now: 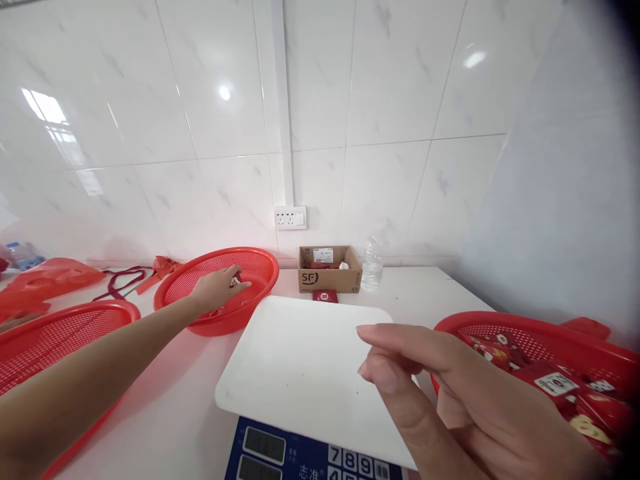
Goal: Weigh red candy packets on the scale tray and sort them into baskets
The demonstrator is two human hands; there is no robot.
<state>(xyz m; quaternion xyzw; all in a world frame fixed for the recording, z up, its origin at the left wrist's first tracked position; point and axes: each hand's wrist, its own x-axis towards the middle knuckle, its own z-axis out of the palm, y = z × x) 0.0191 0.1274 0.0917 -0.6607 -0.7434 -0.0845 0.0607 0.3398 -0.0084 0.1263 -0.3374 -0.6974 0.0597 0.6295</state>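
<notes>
My left hand reaches into a red plastic basket at the back left. Its fingers are closed on a small red packet, partly hidden by them. A few more packets lie at the bottom of that basket. In the foreground, my right hand hovers over the right part of the scale's white pan. Thumb and index finger are slightly apart there, with nothing between them. Below the pan shows the blue scale panel with two displays and number keys; the readings are unclear.
To the right, a red basket holds several red packets. Another red basket stands at left, near a red plastic bag. A cardboard box, a red packet and a clear bottle are near the tiled wall.
</notes>
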